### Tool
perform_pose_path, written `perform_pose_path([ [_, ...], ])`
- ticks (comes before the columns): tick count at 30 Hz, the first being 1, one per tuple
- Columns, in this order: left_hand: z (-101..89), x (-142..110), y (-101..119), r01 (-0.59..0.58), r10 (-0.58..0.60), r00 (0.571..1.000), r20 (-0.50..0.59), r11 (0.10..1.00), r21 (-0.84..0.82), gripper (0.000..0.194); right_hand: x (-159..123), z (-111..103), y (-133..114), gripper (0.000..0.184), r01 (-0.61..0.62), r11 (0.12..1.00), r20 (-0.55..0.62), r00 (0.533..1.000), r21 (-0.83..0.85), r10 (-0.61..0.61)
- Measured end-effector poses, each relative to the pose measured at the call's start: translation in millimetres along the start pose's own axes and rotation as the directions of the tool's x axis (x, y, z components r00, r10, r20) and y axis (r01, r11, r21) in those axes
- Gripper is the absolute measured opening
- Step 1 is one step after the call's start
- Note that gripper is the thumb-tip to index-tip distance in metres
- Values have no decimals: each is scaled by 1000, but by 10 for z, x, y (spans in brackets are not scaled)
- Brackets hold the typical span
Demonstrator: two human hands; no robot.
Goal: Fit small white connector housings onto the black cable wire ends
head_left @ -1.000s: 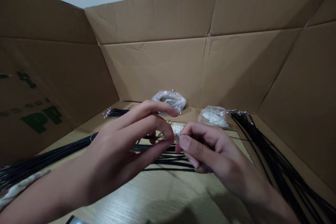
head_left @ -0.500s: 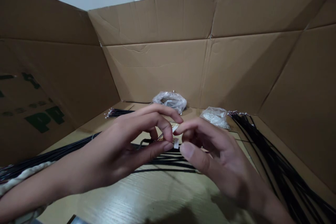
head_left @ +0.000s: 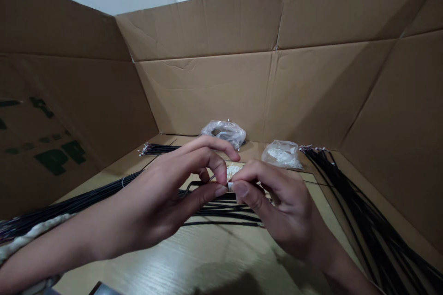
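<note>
Between my fingertips, at the middle of the head view, is a small white plastic connector (head_left: pixel 230 186). My left hand (head_left: pixel 180 189) pinches the end of a black cable (head_left: pixel 189 187) right where it meets the connector. From the other side, my right hand (head_left: pixel 277 207) grips the connector between thumb and index finger, hiding most of it. Just behind the fingers lies a small pile of white connectors (head_left: pixel 234 171). Several black cables (head_left: pixel 221 212) lie on the table beneath both hands.
A clear plastic bag (head_left: pixel 224 133) stands at the back, and a bag of white connectors (head_left: pixel 283 154) is right of it. Cable bundles lie at left (head_left: pixel 93 193) and right (head_left: pixel 367 212). Cardboard walls (head_left: pixel 207 83) surround the table (head_left: pixel 166 262). A dark object's corner (head_left: pixel 100 288) shows at the front edge.
My right thumb and index finger have closed on the white connector, which showed free of them before. My left hand keeps its pinch almost in place.
</note>
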State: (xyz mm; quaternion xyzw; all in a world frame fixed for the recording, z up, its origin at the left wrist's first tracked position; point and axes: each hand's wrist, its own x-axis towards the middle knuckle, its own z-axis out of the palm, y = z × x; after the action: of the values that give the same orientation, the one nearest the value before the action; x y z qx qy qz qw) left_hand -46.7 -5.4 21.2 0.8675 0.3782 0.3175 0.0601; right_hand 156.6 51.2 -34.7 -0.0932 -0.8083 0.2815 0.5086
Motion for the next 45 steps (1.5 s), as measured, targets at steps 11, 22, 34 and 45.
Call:
perform_pose_path([
  [11, -6, 37, 41, -81, 73, 996, 59, 987, 141, 16, 0, 3, 50, 17, 58, 998, 3, 998, -5, -58],
  [22, 6, 32, 157, 62, -54, 994, -98, 995, 75, 14, 5, -13, 15, 19, -129, 963, -16, 990, 238, 137],
  [34, 16, 39, 131, 168, -187, 977, -98, 969, -181, 15, -18, 32, 29, 29, -151, 982, 50, 988, 111, 146],
  [45, 155, 78, 66, -54, 85, 976, -200, 986, 155, 15, 14, -18, 55, 27, -39, 998, 16, 999, -56, 40],
])
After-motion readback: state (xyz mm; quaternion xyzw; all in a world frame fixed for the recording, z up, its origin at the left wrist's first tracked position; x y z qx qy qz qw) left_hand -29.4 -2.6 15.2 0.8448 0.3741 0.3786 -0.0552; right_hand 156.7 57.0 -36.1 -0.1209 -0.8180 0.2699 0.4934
